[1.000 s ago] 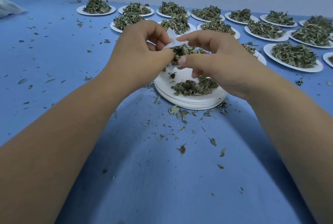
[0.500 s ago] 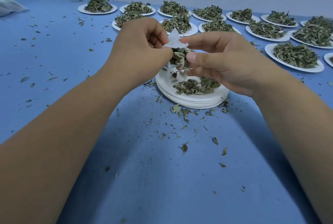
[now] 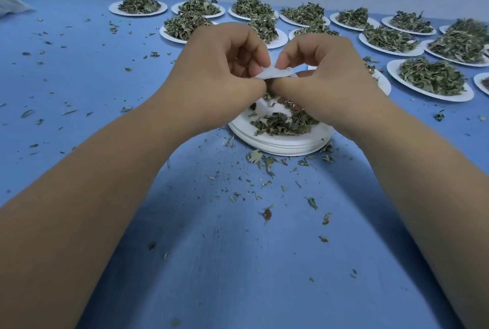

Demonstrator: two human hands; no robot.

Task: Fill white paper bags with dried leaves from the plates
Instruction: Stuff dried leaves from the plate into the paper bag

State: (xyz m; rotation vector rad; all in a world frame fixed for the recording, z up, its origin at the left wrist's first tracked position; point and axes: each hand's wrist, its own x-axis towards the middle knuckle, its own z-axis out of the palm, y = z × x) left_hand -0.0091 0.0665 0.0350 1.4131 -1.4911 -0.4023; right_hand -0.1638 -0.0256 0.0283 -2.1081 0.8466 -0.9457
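Observation:
A small white paper bag [image 3: 275, 74] is pinched between my left hand [image 3: 219, 69] and my right hand [image 3: 325, 77], thumbs nearly touching below its top edge. Most of the bag is hidden behind the fingers. Both hands hover over a stack of white plates [image 3: 285, 141] in the middle of the blue table. A thin heap of dried green leaves [image 3: 283, 122] lies on the top plate.
Several white plates piled with dried leaves line the far edge, such as the plate of leaves [image 3: 431, 80] at the right and the plate of leaves [image 3: 137, 6] at the back left. Leaf crumbs [image 3: 267, 213] litter the blue cloth. A pale bag [image 3: 10, 4] lies far left.
My hands have drawn together and the thumbs closed under the bag's top. The clump of leaves seen between the fingers earlier is now out of sight.

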